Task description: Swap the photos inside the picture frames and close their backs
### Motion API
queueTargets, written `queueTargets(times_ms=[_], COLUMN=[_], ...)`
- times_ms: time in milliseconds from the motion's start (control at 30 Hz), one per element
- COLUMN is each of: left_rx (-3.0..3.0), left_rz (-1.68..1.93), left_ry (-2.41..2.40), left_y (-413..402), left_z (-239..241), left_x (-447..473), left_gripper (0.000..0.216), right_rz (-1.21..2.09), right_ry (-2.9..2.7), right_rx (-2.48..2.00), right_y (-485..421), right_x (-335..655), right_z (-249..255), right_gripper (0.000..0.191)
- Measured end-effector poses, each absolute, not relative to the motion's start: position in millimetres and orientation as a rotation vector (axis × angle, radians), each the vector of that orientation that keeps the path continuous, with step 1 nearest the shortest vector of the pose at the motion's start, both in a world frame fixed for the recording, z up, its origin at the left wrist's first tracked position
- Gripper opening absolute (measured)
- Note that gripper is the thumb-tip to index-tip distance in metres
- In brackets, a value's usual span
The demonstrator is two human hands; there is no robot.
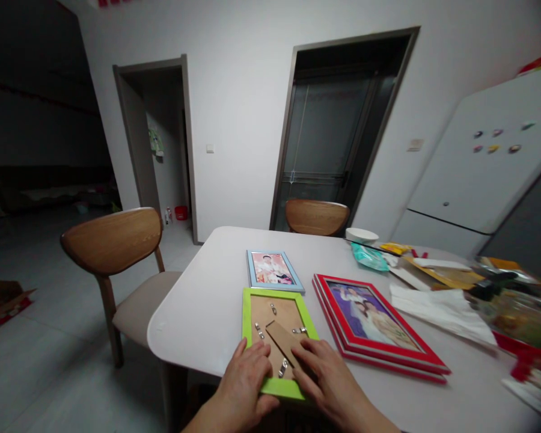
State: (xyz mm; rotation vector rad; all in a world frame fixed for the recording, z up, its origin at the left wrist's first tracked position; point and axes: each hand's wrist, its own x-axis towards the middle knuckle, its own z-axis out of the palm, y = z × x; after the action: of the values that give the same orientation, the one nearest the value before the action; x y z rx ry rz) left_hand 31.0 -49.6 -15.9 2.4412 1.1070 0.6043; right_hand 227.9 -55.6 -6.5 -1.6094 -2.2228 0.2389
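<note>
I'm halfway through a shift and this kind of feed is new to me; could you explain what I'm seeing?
There's no machine here: the single picture comes from a camera on a person's head, facing forward and down. The left hand and right hand are that person's own, both on a green frame lying back up, showing its brown backing and metal clips. Whether they grip or merely steady it, I can't tell. On the white table, a blue frame lies beyond; red frames are stacked to the picture's right.
</note>
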Motion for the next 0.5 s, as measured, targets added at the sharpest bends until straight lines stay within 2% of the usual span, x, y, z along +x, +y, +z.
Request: queueTargets(times_ms=[267, 500], left_rx=[2.456, 2.443], left_rz=[0.606, 0.636], left_ry=[1.112, 1.161], left_y=[-48.0, -49.7], left_z=[-18.7, -19.9], left_x=[25.1, 27.7], left_gripper=[0.032, 0.032], right_rz=[0.007, 0.070], right_ry=[-2.134, -2.137], right_rx=[-1.794, -1.707], right_y=[-24.3, -17.8], right_x=[229.9, 229.8], right_z=[-14.0, -14.8], right_gripper=[0.030, 0.027])
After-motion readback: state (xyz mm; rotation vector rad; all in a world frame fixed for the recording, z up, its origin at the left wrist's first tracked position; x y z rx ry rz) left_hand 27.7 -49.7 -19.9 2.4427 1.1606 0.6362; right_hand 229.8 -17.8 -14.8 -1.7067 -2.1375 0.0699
